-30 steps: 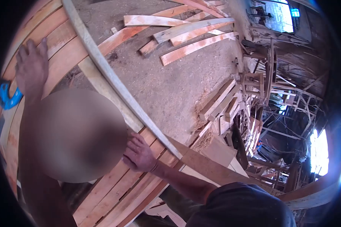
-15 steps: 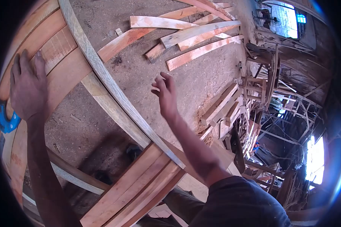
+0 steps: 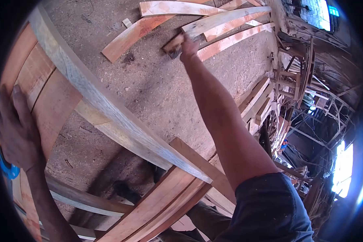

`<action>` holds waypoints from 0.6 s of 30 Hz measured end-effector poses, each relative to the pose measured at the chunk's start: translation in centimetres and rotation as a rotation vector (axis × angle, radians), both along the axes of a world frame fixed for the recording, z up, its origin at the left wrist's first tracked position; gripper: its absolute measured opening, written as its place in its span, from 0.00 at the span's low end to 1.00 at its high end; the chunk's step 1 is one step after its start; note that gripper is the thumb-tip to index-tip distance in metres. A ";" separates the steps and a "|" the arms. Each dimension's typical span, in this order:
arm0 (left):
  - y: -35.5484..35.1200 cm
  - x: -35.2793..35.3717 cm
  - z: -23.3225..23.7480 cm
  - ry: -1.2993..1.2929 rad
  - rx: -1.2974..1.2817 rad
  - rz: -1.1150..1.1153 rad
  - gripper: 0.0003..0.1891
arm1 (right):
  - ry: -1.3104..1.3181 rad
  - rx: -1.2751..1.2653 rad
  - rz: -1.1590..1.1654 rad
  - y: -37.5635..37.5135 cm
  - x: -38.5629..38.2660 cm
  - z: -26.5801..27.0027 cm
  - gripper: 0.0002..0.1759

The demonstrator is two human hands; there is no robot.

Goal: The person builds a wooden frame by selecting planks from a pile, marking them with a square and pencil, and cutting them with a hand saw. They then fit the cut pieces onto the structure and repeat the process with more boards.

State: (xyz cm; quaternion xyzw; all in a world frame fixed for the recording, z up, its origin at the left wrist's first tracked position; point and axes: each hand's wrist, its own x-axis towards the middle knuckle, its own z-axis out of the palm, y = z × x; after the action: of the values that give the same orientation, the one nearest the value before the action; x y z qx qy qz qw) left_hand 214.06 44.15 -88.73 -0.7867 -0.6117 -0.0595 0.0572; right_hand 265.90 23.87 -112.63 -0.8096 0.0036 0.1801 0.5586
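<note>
My left hand (image 3: 19, 133) lies flat, fingers stretched out, on the reddish curved boards (image 3: 62, 94) of a wooden frame at the left. Just below it shows part of a blue handle (image 3: 10, 167), mostly cut off by the edge of view. My right arm is stretched out, and my right hand (image 3: 188, 48) is over the ends of curved planks lying on the floor. Closest to its fingers are a pale plank (image 3: 226, 20) and a short dark-ended board (image 3: 174, 45). Its fingers are blurred, so whether they touch or grip a plank cannot be made out.
A long pale curved rail (image 3: 109, 109) crosses between my arms. Joined boards (image 3: 157, 201) stand close to my legs. More curved planks (image 3: 137, 34) lie on the sawdust-covered floor. Stacked timber (image 3: 256, 101) and a clutter of wood offcuts fill the right side.
My right hand has reached farther out, to the planks on the floor. My left hand stays on the boards, while the view has shifted and the frame appears closer.
</note>
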 end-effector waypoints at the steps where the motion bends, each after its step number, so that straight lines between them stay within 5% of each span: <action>1: 0.1 0.0 0.0 -0.002 0.018 -0.033 0.31 | 0.018 0.061 -0.079 0.4 2.3 -1.2 0.45; 3: 0.2 -0.1 0.3 -0.004 0.054 -0.093 0.30 | -0.188 -0.365 0.286 -3.0 10.0 -6.8 0.26; 5: 0.2 0.1 0.7 -0.011 0.055 -0.085 0.30 | 0.314 -0.067 -0.157 2.7 2.3 6.0 0.12; 10: 0.2 -0.9 -0.8 0.017 0.061 -0.130 0.30 | 0.309 0.129 0.005 1.3 3.6 5.9 0.06; 12: 0.5 -0.3 -0.3 -0.030 0.061 -0.094 0.30 | 0.450 0.339 -0.006 -1.4 -0.2 9.2 0.04; 14: 0.6 0.1 -0.2 -0.069 0.100 -0.086 0.30 | 0.529 0.270 -0.099 -4.6 -4.5 13.2 0.13; 18: 0.3 0.3 0.3 -0.134 0.096 -0.049 0.30 | 0.576 0.474 -0.288 -11.8 -14.0 22.7 0.04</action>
State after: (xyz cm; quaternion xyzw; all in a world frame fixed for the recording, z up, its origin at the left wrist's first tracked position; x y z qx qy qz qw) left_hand 214.38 44.41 -88.43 -0.7920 -0.5913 -0.1428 0.0524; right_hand 251.85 12.09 -89.91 -0.5658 0.2319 0.3154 0.7257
